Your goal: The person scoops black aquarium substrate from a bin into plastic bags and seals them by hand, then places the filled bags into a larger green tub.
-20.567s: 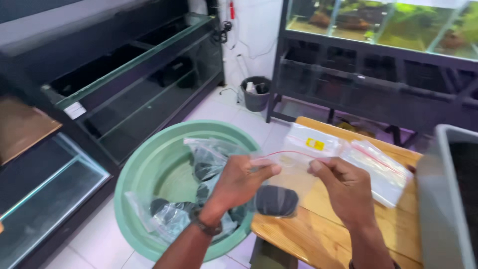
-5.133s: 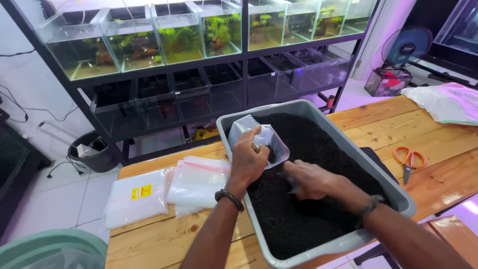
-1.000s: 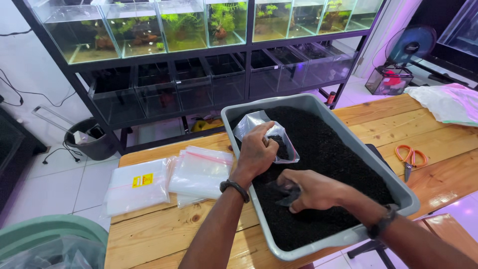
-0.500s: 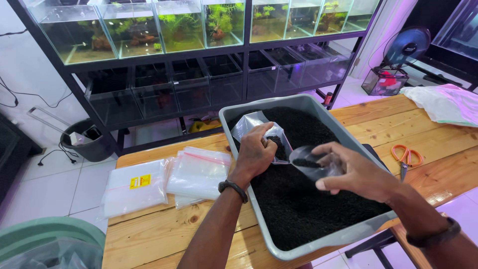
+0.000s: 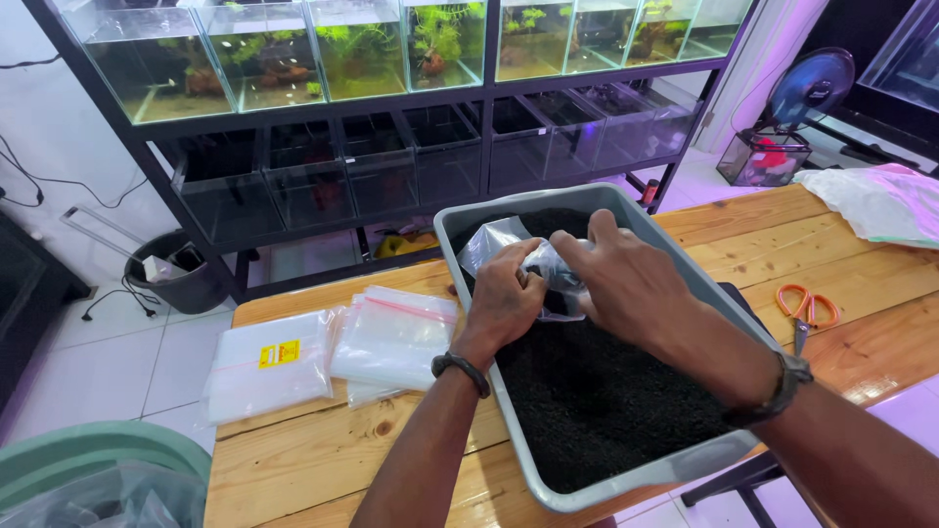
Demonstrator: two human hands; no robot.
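Observation:
A grey tray [image 5: 641, 475] full of fine black substrate [image 5: 597, 401] sits on the wooden table [image 5: 323, 455]. Over its far end my left hand [image 5: 504, 298] grips a clear plastic bag [image 5: 489, 244] by its mouth. My right hand [image 5: 621, 279] is closed around a small clear scoop [image 5: 550, 269] tipped into the bag's opening; only a little of the scoop shows between my hands. The two hands touch above the substrate.
Stacks of flat clear zip bags [image 5: 391, 332] and a pack with a yellow label [image 5: 264, 364] lie left of the tray. Orange scissors [image 5: 807, 311] lie to its right, with crumpled plastic [image 5: 871, 200] beyond. Aquarium shelving [image 5: 391, 108] stands behind; a green tub [image 5: 93, 469] is on the floor, lower left.
My right hand has lifted from the substrate with the scoop and moved left up to the bag's mouth. The left hand keeps holding the bag in the same place.

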